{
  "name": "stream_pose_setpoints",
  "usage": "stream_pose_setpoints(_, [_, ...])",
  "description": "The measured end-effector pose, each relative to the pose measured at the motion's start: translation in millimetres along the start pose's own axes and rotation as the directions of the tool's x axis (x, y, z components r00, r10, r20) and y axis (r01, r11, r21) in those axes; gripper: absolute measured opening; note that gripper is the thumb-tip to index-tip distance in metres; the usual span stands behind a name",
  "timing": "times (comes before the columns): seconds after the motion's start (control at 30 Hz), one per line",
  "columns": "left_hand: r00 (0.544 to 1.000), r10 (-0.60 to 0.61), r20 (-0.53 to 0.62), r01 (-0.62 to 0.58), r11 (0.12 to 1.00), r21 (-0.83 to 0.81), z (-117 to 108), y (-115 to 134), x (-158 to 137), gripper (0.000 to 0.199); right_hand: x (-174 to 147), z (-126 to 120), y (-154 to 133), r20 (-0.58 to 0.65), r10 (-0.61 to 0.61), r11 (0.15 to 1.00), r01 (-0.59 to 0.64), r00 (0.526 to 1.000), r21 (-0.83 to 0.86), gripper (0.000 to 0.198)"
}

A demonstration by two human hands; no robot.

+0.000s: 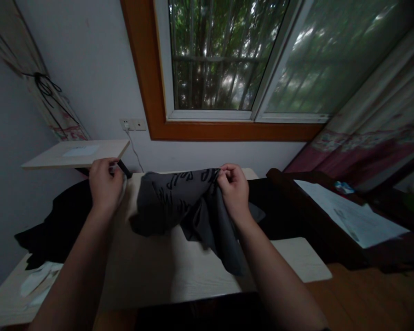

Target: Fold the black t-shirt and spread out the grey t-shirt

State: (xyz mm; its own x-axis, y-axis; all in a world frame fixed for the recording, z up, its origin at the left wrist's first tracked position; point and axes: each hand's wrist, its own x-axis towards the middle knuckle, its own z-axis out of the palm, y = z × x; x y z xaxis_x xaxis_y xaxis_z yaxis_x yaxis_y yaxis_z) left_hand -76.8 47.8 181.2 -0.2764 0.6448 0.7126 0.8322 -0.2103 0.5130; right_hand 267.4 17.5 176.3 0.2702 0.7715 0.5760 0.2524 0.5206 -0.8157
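Observation:
My right hand (235, 191) is closed, thumb and fingers pinching the upper edge of a dark grey cloth garment (172, 202) with black lettering. The cloth hangs in folds over the table (193, 271), one part drooping below my wrist. Left of the cloth and apart from it, my left hand (105, 184) is closed near the edge of a raised shelf. By its fingertips show a small black strip (124, 168) and something pale. What that hand grips is too dark and small to make out.
The pale raised shelf (76, 158) bears a sheet of paper. Black cloth (67, 220) and crumpled white pieces (39, 280) lie at the left. At the right, papers (348, 211) rest on dark furniture. A socket with a cord (133, 125) is below the window.

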Motion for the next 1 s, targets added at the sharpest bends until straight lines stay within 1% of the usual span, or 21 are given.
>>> stream_pose_setpoints(0.03, [0.998,0.057,0.019,-0.057,0.998,-0.007,-1.3,10.2,-9.7,0.021,-1.5,3.8,3.1,0.024,0.044,0.999,-0.045,0.999,0.030,0.014])
stream_pose_setpoints(0.1, [0.971,0.155,0.179,-0.134,0.983,-0.126,-3.4,37.0,-34.3,0.020,-4.3,10.7,6.6,0.059,0.099,0.992,-0.104,0.993,0.073,0.014])
stream_pose_setpoints(0.13, [0.954,0.179,0.241,-0.133,0.971,-0.198,-3.2,51.4,-47.8,0.020,-5.6,13.7,6.2,0.068,0.114,0.988,-0.120,0.991,0.093,0.014])
stream_pose_setpoints(0.17, [0.909,0.215,0.357,-0.127,0.958,-0.255,-1.7,65.2,-61.0,0.021,-6.9,16.3,4.2,0.075,0.120,0.985,-0.128,0.990,0.118,0.015])
stream_pose_setpoints(0.23, [0.823,0.238,0.516,-0.091,0.951,-0.294,5.8,86.9,-84.2,0.022,-9.7,19.8,-4.5,0.092,0.117,0.976,-0.132,0.989,0.173,0.015])
stream_pose_setpoints(0.27, [0.794,0.238,0.559,-0.088,0.955,-0.282,11.8,93.8,-93.2,0.027,-11.1,20.7,-10.5,0.103,0.113,0.971,-0.131,0.988,0.198,0.015])
stream_pose_setpoints(0.33, [0.780,0.231,0.581,-0.092,0.962,-0.258,26.0,99.6,-105.3,0.035,-14.1,20.3,-24.1,0.130,0.094,0.964,-0.123,0.987,0.235,0.015])
stream_pose_setpoints(0.4, [0.759,0.229,0.610,-0.096,0.965,-0.242,39.4,97.7,-110.1,0.036,-17.7,17.2,-36.5,0.154,0.070,0.961,-0.108,0.986,0.256,0.015])
stream_pose_setpoints(0.47, [0.734,0.219,0.643,-0.070,0.966,-0.249,47.8,93.0,-108.5,0.035,-21.6,12.1,-44.8,0.166,0.041,0.958,-0.086,0.985,0.272,0.015])
stream_pose_setpoints(0.53, [0.742,0.193,0.643,0.005,0.956,-0.293,49.0,89.2,-101.3,0.035,-24.7,6.4,-47.5,0.159,0.016,0.960,-0.060,0.987,0.275,0.015])
stream_pose_setpoints(0.6, [0.757,0.166,0.632,0.110,0.921,-0.374,43.0,87.3,-89.2,0.034,-25.8,1.5,-44.5,0.135,-0.011,0.963,-0.025,0.991,0.269,0.016])
stream_pose_setpoints(0.63, [0.752,0.157,0.640,0.165,0.895,-0.414,37.6,86.9,-81.8,0.033,-25.3,-0.4,-41.2,0.117,-0.023,0.965,-0.008,0.993,0.263,0.016])
stream_pose_setpoints(0.67, [0.729,0.161,0.665,0.214,0.870,-0.444,31.1,86.4,-73.8,0.031,-24.2,-2.0,-36.9,0.096,-0.033,0.966,0.007,0.995,0.257,0.016])
stream_pose_setpoints(0.7, [0.689,0.177,0.703,0.256,0.848,-0.464,23.7,85.7,-65.5,0.029,-22.4,-3.3,-32.1,0.069,-0.039,0.968,0.021,0.997,0.250,0.016])
stream_pose_setpoints(0.73, [0.633,0.203,0.747,0.281,0.839,-0.466,16.2,84.5,-57.2,0.026,-20.3,-4.4,-27.1,0.037,-0.040,0.971,0.030,0.999,0.238,0.016])
stream_pose_setpoints(0.77, [0.576,0.238,0.782,0.275,0.845,-0.460,8.8,82.7,-49.1,0.023,-18.0,-5.4,-22.2,0.001,-0.039,0.975,0.038,0.999,0.218,0.016])
stream_pose_setpoints(0.8, [0.535,0.272,0.800,0.241,0.858,-0.453,2.2,80.1,-41.7,0.021,-15.8,-6.4,-17.8,-0.036,-0.038,0.980,0.045,0.999,0.192,0.016])
stream_pose_setpoints(0.83, [0.517,0.287,0.807,0.198,0.877,-0.439,-3.3,76.8,-34.9,0.020,-13.9,-7.4,-14.2,-0.072,-0.041,0.985,0.053,0.997,0.163,0.016])
stream_pose_setpoints(0.87, [0.516,0.288,0.806,0.148,0.898,-0.415,-7.4,72.8,-29.1,0.019,-12.6,-8.3,-11.4,-0.104,-0.049,0.989,0.063,0.993,0.135,0.016])
stream_pose_setpoints(0.9, [0.535,0.275,0.799,0.102,0.918,-0.384,-10.1,68.5,-24.3,0.020,-11.9,-9.1,-9.4,-0.124,-0.061,0.991,0.075,0.990,0.111,0.015])
stream_pose_setpoints(1.0, [0.636,0.209,0.743,0.048,0.950,-0.309,-10.8,56.0,-16.9,0.021,-14.0,-9.5,-6.6,-0.123,-0.101,0.989,0.113,0.987,0.097,0.014])
